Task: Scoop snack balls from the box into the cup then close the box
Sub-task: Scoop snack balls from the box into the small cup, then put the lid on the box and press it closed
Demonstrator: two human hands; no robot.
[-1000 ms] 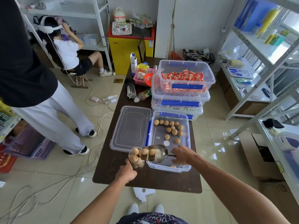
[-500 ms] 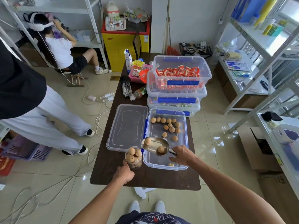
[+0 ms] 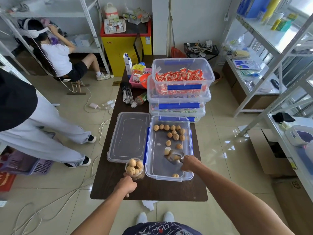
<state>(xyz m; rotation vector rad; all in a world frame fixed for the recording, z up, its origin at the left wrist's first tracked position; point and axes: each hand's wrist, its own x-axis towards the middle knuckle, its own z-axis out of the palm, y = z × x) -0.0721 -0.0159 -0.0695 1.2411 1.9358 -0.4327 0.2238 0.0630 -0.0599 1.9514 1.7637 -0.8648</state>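
A clear plastic box (image 3: 169,177) with blue clips sits open on the dark table (image 3: 118,189). Several tan snack balls (image 3: 176,133) lie mostly at its far end. Its lid (image 3: 130,136) lies flat to the left. My right hand (image 3: 189,164) grips a metal scoop (image 3: 173,156), which is lowered inside the box near a ball. My left hand (image 3: 126,185) holds a clear cup (image 3: 135,167) filled with balls, standing on the table just left of the box's near corner.
Stacked clear bins (image 3: 182,92) of red packets stand behind the box. A bottle (image 3: 139,100), a pink basket (image 3: 138,78) and cartons lie farther back. A person in grey trousers (image 3: 42,133) stands left of the table; another sits on the floor. Metal shelves (image 3: 279,68) line the right.
The scoop left the cup's rim, moved right and came down into the box. The cup has been lowered to the table, still in my left hand.
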